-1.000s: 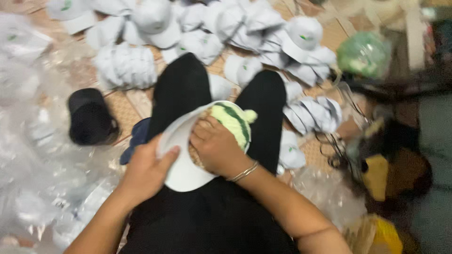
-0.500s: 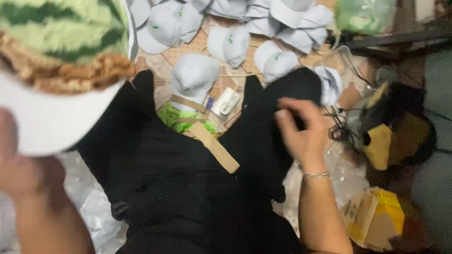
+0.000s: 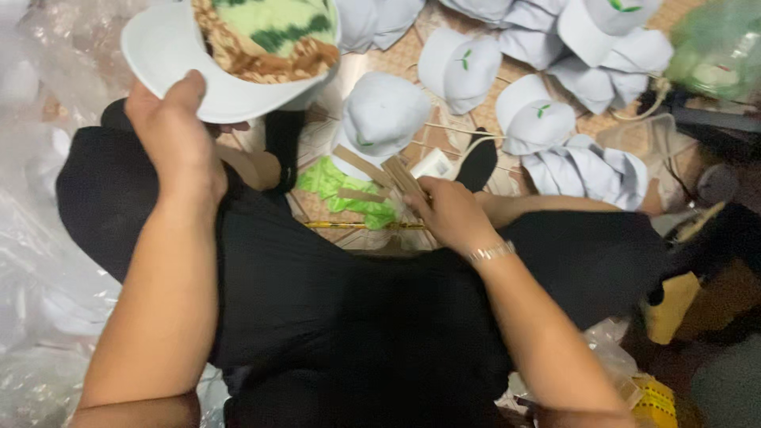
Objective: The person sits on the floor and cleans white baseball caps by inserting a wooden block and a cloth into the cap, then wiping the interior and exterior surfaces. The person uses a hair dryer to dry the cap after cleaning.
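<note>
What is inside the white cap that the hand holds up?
The white cap in the left hand has green striped stuffing with a brown edge inside. The stuffing covers whatever lies deeper inside.

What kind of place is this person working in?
Probably a home workshop or small packing spot on a tiled floor. Many identical white caps lie spread about, clear plastic bags pile up beside the person, and the left hand holds a cap.

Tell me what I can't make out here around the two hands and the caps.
Head view only:
- Cap in the left hand: its crown is cut off by the top edge.
- Right hand: fingertips hidden among brown strips; grip unclear.
- Green bundle, top right: blurred, contents unreadable.
</note>
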